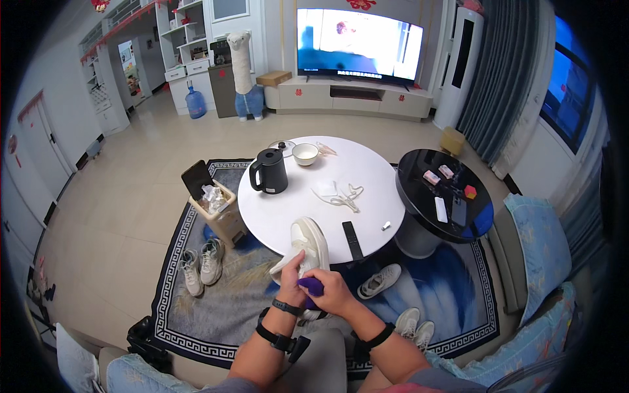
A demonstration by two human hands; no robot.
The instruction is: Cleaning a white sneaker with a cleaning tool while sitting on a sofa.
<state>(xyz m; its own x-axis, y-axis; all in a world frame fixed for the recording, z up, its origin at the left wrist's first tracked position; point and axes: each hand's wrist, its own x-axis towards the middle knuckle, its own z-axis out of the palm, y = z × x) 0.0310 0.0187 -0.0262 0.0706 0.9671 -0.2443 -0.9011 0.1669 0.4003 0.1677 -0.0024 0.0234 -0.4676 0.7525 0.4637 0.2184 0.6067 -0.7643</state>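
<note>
A white sneaker [308,238] is held up in front of me, its toe towards the round white table [373,157] and overlapping the table's near edge in view. My left hand [292,281] grips the shoe, thumb along its upper. In my right hand [331,291] is a bunched purple cloth [311,285], pressed close against the heel end of the sneaker. Both hands meet there, so the shoe's heel and part of the cloth are hidden. Loose white shoelaces [346,200] lie tangled on the tabletop beyond the sneaker.
On the table stand a black electric kettle [273,172], a white bowl [305,154] and a remote control [352,239]. Left is a lidded trash bin [223,216]; right, a black side table [417,169]. Sneakers [211,263] and another single sneaker [381,281] lie on the rug [221,314].
</note>
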